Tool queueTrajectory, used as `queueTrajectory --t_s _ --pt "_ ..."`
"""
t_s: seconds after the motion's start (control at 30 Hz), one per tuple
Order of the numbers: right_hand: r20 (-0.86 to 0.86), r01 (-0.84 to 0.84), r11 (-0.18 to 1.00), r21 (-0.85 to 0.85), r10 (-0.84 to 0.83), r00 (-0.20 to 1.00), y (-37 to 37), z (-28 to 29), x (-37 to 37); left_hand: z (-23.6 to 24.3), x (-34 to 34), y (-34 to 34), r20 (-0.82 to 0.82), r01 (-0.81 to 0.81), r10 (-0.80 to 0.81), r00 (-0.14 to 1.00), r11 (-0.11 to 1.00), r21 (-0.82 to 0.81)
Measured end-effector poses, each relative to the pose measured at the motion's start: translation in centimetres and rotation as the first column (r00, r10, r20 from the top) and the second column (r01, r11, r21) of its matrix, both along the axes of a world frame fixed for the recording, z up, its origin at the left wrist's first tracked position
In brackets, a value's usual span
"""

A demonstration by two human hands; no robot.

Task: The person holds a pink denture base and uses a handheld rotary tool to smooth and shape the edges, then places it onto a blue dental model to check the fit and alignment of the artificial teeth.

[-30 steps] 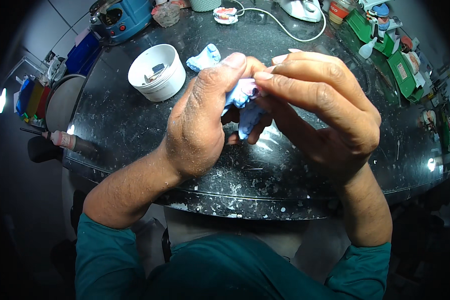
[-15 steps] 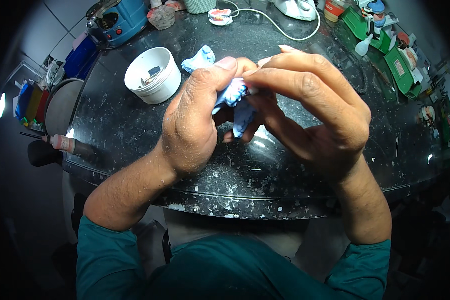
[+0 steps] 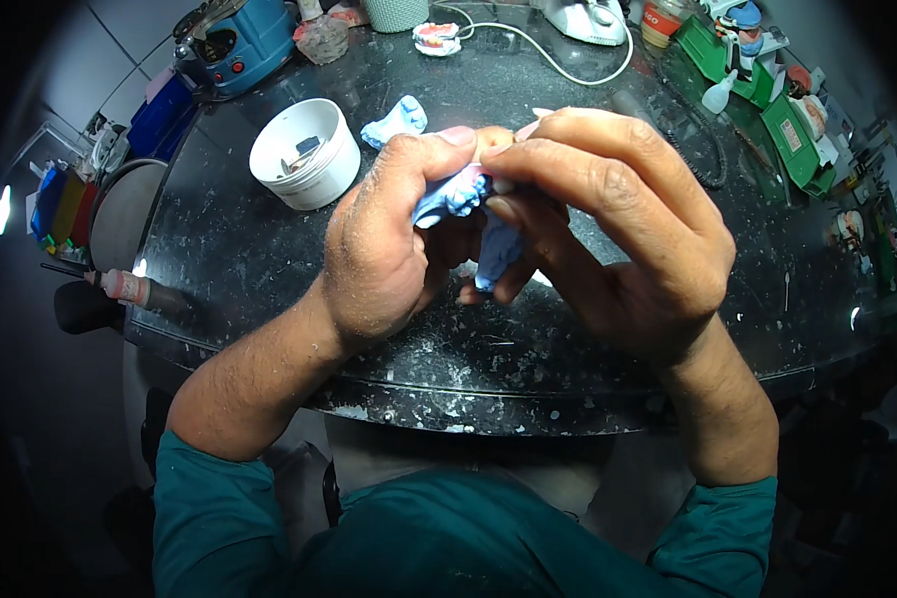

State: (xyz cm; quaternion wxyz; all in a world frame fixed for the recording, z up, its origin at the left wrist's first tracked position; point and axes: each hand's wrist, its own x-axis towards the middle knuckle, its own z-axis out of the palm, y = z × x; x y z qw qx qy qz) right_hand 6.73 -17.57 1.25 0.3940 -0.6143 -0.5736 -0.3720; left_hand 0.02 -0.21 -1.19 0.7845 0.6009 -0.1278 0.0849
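My left hand (image 3: 374,234) is closed round a blue dental cast (image 3: 450,197), its thumb pressed along the top. A pinkish patch shows on the upper edge of the cast, and a darker blue part hangs below, between the fingers. At the cast's right side, my right hand (image 3: 658,224) is closed in a pinch. Something small and pale shows between its fingertips, too small to name. Just beyond my left thumb, a second blue cast piece (image 3: 395,121) lies on the black table (image 3: 458,369). The fingers under the cast are partly hidden.
Left of my hands stands a white tub (image 3: 314,189) with small dark pieces inside. A blue machine (image 3: 234,45) is at the far left. Toward the back lie a toothed model (image 3: 437,39) and a white cable (image 3: 568,72). Green trays (image 3: 797,145) line the right edge.
The cast has tilted and shifted slightly down and left in my left hand, showing more of its side. My right fingertips stay at its edge, slightly changed in position.
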Motion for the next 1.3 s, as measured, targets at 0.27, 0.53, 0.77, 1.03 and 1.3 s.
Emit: queueTrajectory --t_s 0.27,0.53,0.77,1.03,1.3 --pt "0.13 0.072 0.997 -0.002 -0.071 0.989 -2.2 1.8 0.4 1.2 1.9 0.2 -0.245 0.218 -0.242 0.939 0.968 -0.122" --pt "-0.035 -0.005 0.999 -0.042 0.004 0.999 -0.5 -0.1 0.5 0.5 0.3 0.1 -0.151 0.08 -0.095 0.984 0.992 -0.101" --pt "-0.052 -0.03 0.999 -0.042 0.027 0.998 -0.2 -0.3 0.6 0.0 0.1 1.6 0.016 0.171 -0.171 0.985 0.985 0.0" --pt "0.005 0.03 0.997 -0.068 -0.029 1.0 -0.3 0.0 0.3 0.0 0.2 2.1 0.693 -0.508 -0.075 0.717 0.624 0.593" --pt "-0.015 0.065 0.993 -0.1 -0.067 0.998 -0.3 0.3 -0.1 0.1 0.1 1.7 0.328 -0.07 -0.067 0.942 0.918 0.39"
